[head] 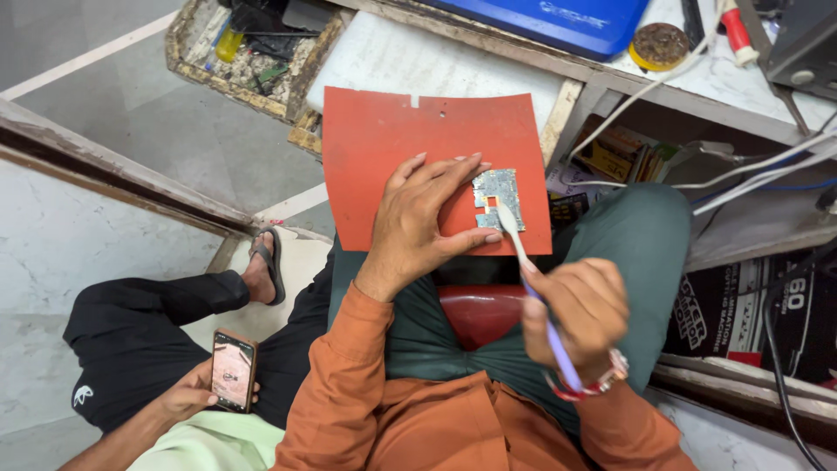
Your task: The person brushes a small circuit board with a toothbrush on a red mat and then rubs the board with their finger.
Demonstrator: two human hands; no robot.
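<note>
A red-orange mat (384,148) lies across my lap. On it sits a small silvery circuit board (499,194) with a notch cut in one side. My left hand (418,222) lies flat on the mat, fingers spread, fingertips against the board's left edge and thumb just below it. My right hand (582,310) grips the purple handle of a toothbrush (523,262), whose white head touches the board's lower part.
Another person sits at the lower left in black trousers (139,327), holding a phone (234,371). A workbench (680,83) ahead carries a blue case (558,22), a round tin (659,45) and cables (750,170). A cluttered tray (248,52) lies beyond the mat.
</note>
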